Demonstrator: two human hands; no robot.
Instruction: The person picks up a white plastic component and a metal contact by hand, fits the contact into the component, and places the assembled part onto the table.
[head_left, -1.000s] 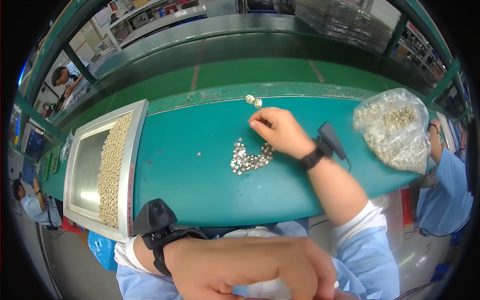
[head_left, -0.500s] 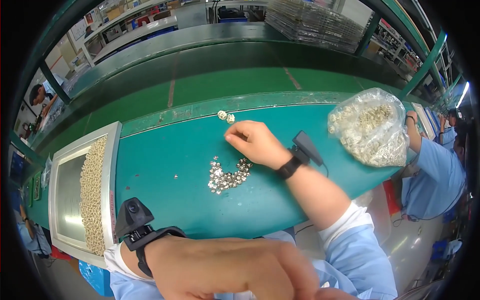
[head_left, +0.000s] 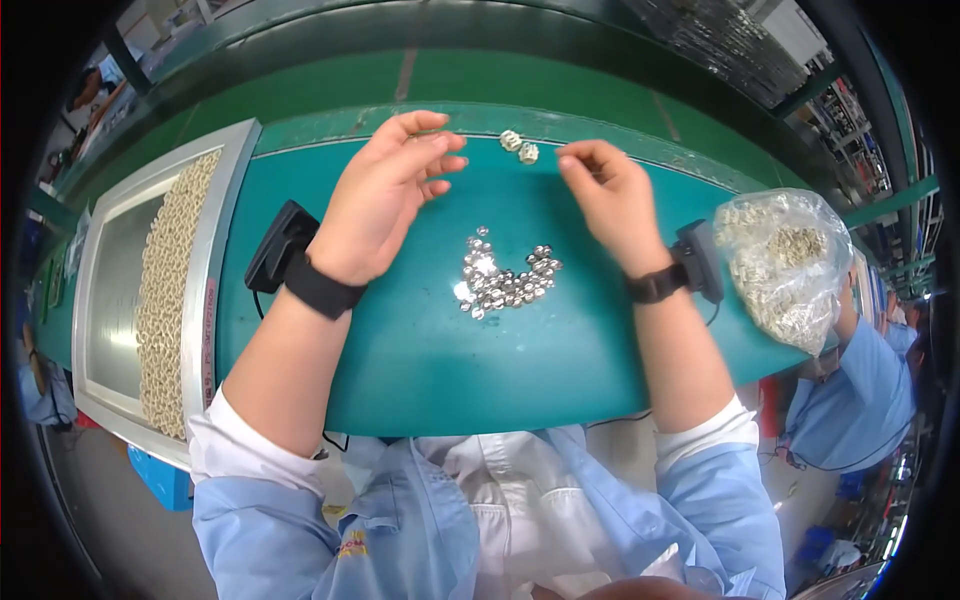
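Note:
My left hand [head_left: 385, 195] is raised over the left-middle of the teal work mat [head_left: 420, 375], its fingers loosely bent and apart, with nothing visible in it. My right hand [head_left: 618, 195] hovers to the right of two small cream-coloured ribbed parts [head_left: 519, 147] at the mat's far edge. Its thumb and index finger come together at the tips; whether something tiny is between them is hidden. Between my hands and nearer to me lies a loose heap of small shiny metal pieces [head_left: 510, 285], touched by neither hand.
At the left, a metal-framed tray [head_left: 203, 330] holds a dense band of small cream parts. A clear plastic bag [head_left: 790, 270] full of pale parts rests at the right end. Beyond it is another person's blue sleeve [head_left: 850, 400]. A green ledge [head_left: 480, 75] runs behind the mat.
My left hand has gone from close in front of me up to the far part of the mat, with its fingers apart. My right hand stays near the two cream parts. The view has shifted.

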